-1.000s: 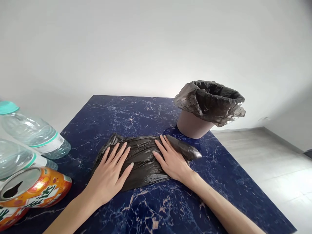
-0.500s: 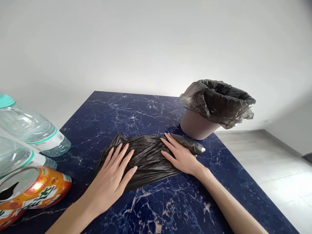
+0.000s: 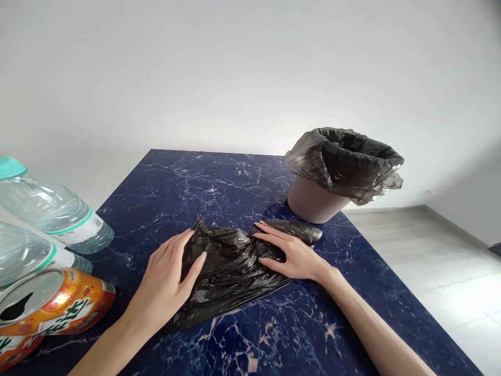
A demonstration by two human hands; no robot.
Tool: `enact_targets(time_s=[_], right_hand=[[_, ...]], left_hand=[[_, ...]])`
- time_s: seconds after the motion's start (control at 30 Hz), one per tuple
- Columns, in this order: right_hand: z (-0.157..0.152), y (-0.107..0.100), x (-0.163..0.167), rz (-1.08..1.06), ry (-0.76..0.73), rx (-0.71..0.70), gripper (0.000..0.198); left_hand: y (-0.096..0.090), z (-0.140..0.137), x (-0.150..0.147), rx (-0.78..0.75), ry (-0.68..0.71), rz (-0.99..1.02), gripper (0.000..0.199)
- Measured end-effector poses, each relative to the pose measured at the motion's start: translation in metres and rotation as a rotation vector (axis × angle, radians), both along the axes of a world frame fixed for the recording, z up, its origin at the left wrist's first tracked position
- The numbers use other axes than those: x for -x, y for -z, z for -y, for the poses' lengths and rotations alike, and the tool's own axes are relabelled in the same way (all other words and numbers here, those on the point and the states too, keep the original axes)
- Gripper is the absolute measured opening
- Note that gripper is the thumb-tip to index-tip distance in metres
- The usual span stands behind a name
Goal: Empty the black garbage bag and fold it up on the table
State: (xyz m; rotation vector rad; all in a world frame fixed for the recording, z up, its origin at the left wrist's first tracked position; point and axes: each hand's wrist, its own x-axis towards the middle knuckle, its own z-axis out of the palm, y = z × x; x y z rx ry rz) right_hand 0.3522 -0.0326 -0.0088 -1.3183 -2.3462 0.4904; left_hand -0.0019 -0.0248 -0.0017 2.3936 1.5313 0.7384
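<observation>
A crumpled black plastic bag point(image 3: 230, 266) lies bunched on the near middle of the dark blue marbled table point(image 3: 203, 183), with both my hands on it. My left hand point(image 3: 168, 277) cups the bag's left edge, fingers curled against the gathered folds and thumb lying on top of the plastic, not closed into a fist. My right hand point(image 3: 291, 253) lies on the right part of the bag, fingers stretched toward the middle and pressing the film, nothing clamped between them. A rolled, tapering end of the bag point(image 3: 301, 230) pokes out just beyond my right hand, pointing at the table's right edge.

Behind that end, near the far right corner, stands a small bin point(image 3: 313, 201) lined with another black bag point(image 3: 344, 162) folded over its rim; it is close to the rolled end, but I cannot tell whether they touch. The far and middle stretch of the tabletop is open marble, as is the strip in front of the bag toward me. At the left edge, well apart from my left hand, lie two clear plastic bottles point(image 3: 55, 211) with teal caps and an orange drink can point(image 3: 55, 305) on its side. Grey floor point(image 3: 442, 261) shows past the right edge.
</observation>
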Motion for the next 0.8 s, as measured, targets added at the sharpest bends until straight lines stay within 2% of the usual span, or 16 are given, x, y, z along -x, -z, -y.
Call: enact_targets(time_s=[0.13,0.3,0.4,0.47,0.53,0.63,0.67,0.73,0.8], right_hand=[[-0.003,0.007,-0.004,0.026,0.087,-0.064,0.060],[-0.006,0.012,-0.001,-0.028,0.214,-0.362,0.045],[0.000,0.004,0.011,-0.118,0.210,-0.448,0.038],[0.009,-0.004,0.024,-0.198,0.136,-0.451,0.038],[0.019,-0.010,0.040,-0.252,0.008,-0.411,0.051],[0.035,-0.014,0.066,-0.214,-0.202,-0.323,0.097],[0.039,-0.014,0.074,-0.189,-0.242,-0.317,0.105],[0.045,-0.013,0.087,-0.161,-0.249,-0.346,0.108],[0.049,-0.011,0.094,-0.158,-0.183,-0.394,0.098]], left_hand=[[-0.004,0.001,-0.002,0.021,0.001,-0.039,0.061],[-0.015,0.008,-0.008,0.201,-0.045,-0.009,0.060],[-0.020,0.009,-0.009,0.283,-0.104,0.067,0.061],[-0.023,0.007,-0.008,0.316,-0.163,0.180,0.061],[-0.027,0.003,-0.006,0.341,-0.241,0.325,0.060],[-0.034,-0.001,-0.008,0.461,-0.382,0.571,0.061],[-0.037,-0.001,-0.010,0.530,-0.412,0.663,0.061],[-0.044,0.004,-0.017,0.676,-0.410,0.841,0.062],[-0.051,0.012,-0.024,0.789,-0.334,0.984,0.066]])
